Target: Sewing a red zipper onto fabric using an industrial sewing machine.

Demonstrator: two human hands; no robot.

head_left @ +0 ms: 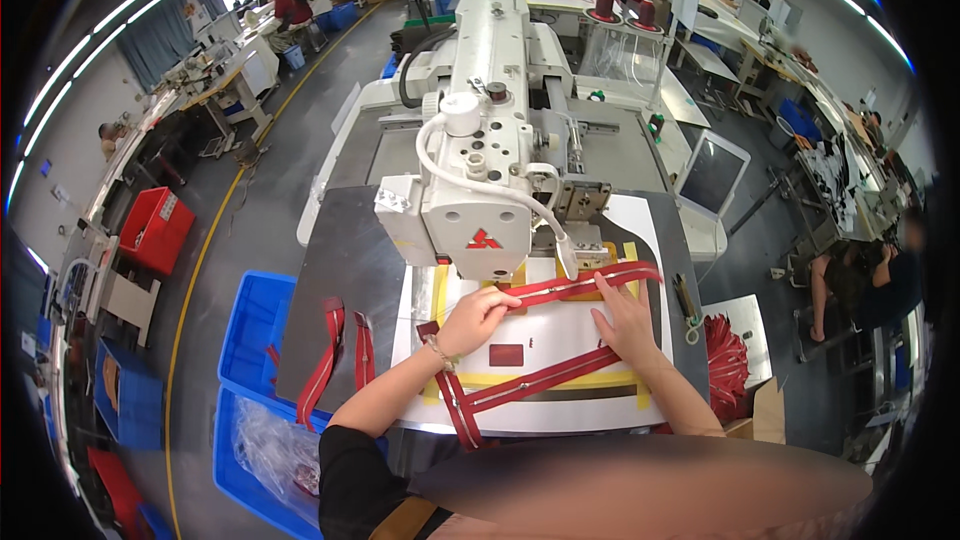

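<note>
A red zipper [560, 289] with a pale row of teeth lies slantwise across a white sheet with yellow tape strips, just in front of the sewing machine head [475, 225]. At its left end, my left hand [475, 322] is closed with thumb and fingers on the tape. My right hand [624, 320] is spread, its fingertips resting on the zipper farther right. Below my hands, a second red zipper [540, 380] crosses the sheet, and another red zipper [459, 412] meets its left end. Between them sits a small dark red rectangle [506, 355].
More red zippers [322, 370] lie on the dark table at left. Blue bins [255, 330] stand beside it, one holding clear plastic. At right are scissors [690, 324], a red zipper bundle [724, 365] and a tilted screen [712, 172]. Red thread cones [603, 7] stand behind.
</note>
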